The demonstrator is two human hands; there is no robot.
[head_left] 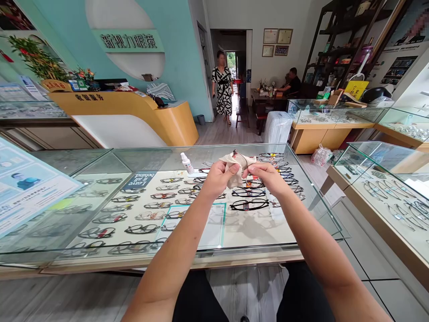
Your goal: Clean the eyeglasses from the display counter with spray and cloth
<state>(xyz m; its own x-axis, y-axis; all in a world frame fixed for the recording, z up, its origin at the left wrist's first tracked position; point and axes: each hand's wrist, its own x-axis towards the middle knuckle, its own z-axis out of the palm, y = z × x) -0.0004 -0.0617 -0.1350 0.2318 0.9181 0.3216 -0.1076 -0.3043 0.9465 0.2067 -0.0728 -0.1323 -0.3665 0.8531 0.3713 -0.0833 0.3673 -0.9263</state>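
Above a glass display counter point(301, 188), both hands rub a cloth point(234, 167).

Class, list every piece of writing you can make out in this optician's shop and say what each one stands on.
"新视力眼镜": green sign on the teal wall.
"Leave it all behind", seen upside down: dark card inside the glass display case.
Gold characters on the orange reception counter: too blurred to read.
Poster at left, framed certificates, spray bottle label: too small to read.
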